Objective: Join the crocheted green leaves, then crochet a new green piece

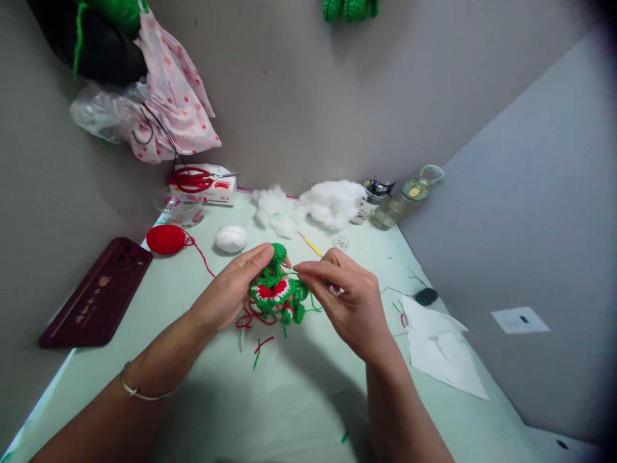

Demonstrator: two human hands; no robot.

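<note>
Crochet piece [277, 292], green with a red-and-white patch, sits between both hands above the pale green table [299, 399]. Left hand [231, 292] grasps it from its own side, thumb tip on the upper green loop. Right hand [349, 299] has fingers pinched together at the piece's edge, closed on something thin; cannot tell whether that is yarn or a needle. Loose red and green yarn ends [258, 331] hang and lie just below the piece. Bracelet [137, 389] on the left wrist.

Beyond the right hand: yellow-handled hook [311, 245], just behind the fingers. White paper [441, 347] and a small dark object [426, 296] lie to its outer side.

Beyond the left hand: white yarn ball [231, 238], red yarn ball [166, 239]; dark red case [96, 292] well out to its outer side.

Farthest: white stuffing [313, 206], cup of tools [371, 199], bottle [402, 202], red scissors [195, 179] on a box [222, 191].
</note>
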